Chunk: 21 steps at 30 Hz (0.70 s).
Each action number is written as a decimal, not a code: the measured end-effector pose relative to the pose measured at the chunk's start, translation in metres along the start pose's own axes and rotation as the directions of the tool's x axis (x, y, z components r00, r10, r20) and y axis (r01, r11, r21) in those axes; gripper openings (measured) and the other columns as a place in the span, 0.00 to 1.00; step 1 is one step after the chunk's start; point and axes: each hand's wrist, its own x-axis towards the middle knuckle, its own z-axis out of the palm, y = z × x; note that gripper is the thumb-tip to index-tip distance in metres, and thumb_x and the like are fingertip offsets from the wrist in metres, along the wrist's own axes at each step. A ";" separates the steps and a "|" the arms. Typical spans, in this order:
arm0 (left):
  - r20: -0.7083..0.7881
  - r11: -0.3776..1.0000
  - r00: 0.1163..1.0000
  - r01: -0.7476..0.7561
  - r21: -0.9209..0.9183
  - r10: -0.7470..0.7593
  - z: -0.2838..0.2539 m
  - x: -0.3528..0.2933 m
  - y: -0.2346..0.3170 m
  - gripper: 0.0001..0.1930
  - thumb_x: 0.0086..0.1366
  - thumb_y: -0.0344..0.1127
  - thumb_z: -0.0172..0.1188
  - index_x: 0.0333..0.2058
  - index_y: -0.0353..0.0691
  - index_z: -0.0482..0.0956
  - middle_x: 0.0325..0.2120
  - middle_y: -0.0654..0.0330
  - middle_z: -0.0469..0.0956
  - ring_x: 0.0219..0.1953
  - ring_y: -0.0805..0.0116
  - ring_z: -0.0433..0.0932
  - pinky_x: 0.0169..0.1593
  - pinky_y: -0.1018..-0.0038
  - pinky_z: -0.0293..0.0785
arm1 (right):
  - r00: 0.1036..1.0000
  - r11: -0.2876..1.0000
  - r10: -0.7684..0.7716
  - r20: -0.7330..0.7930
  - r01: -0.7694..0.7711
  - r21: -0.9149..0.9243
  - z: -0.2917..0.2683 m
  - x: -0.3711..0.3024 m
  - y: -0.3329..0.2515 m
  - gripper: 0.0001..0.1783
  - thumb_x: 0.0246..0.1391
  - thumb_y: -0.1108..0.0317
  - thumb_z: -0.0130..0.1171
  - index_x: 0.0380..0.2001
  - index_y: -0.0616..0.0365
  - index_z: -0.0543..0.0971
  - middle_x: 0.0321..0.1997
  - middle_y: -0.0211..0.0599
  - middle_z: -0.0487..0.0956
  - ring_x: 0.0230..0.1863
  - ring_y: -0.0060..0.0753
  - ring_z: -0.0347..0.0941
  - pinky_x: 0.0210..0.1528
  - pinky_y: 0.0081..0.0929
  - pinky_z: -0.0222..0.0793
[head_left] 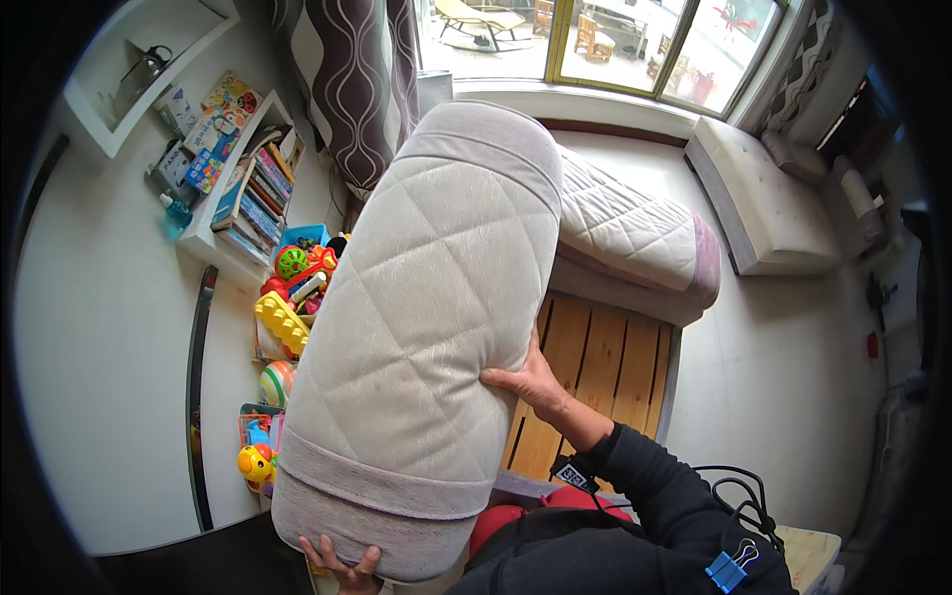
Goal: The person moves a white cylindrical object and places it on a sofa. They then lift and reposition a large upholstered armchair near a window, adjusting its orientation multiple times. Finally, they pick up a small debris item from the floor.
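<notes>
Hands (534,383) grip a quilted cushion (426,278) by side and end, with lettered boxes (206,171) leftward, a printed label (573,475) rightward.

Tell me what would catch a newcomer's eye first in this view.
The big quilted cushion comes first: pale and bulky, it slants across the middle, with the right hand on its right side and the left hand at its near end. Next come the wooden slats to its right, with a second cushion beyond them. On its left, bright toys are heaped near a row of books.
</notes>
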 end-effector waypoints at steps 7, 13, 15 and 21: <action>-0.001 0.999 1.000 -0.030 -0.025 0.029 0.014 0.065 0.001 0.27 0.54 0.36 0.60 0.51 0.69 0.61 0.59 0.47 0.45 0.60 0.30 0.41 0.58 0.37 0.44 | 0.997 0.999 -0.042 -0.060 0.043 0.010 -0.022 0.046 -0.008 0.69 0.27 0.58 0.76 0.62 0.60 0.35 0.59 0.48 0.59 0.59 0.40 0.59 0.61 0.31 0.54; -0.130 0.990 0.985 -0.124 -0.064 0.115 0.057 0.150 0.006 0.31 0.51 0.31 0.61 0.53 0.58 0.60 0.59 0.45 0.47 0.60 0.31 0.43 0.58 0.39 0.44 | 0.985 0.990 -0.129 -0.115 0.135 0.042 -0.049 0.128 -0.018 0.68 0.27 0.56 0.76 0.62 0.61 0.38 0.57 0.46 0.64 0.57 0.37 0.62 0.60 0.27 0.55; -0.174 0.986 0.975 -0.154 -0.070 0.140 0.075 0.181 0.001 0.33 0.49 0.31 0.63 0.54 0.57 0.61 0.59 0.46 0.48 0.61 0.32 0.44 0.59 0.40 0.45 | 0.979 0.988 -0.145 -0.142 0.150 0.028 -0.059 0.154 -0.018 0.70 0.26 0.54 0.76 0.62 0.63 0.36 0.57 0.47 0.64 0.57 0.38 0.63 0.59 0.26 0.55; -0.198 0.988 0.969 -0.153 -0.024 0.145 0.112 0.237 -0.039 0.33 0.44 0.32 0.66 0.51 0.62 0.66 0.59 0.53 0.52 0.61 0.39 0.46 0.60 0.49 0.50 | 0.953 0.994 -0.107 -0.284 0.112 0.003 -0.060 0.208 0.003 0.74 0.26 0.46 0.74 0.64 0.53 0.31 0.57 0.48 0.64 0.55 0.40 0.65 0.53 0.36 0.63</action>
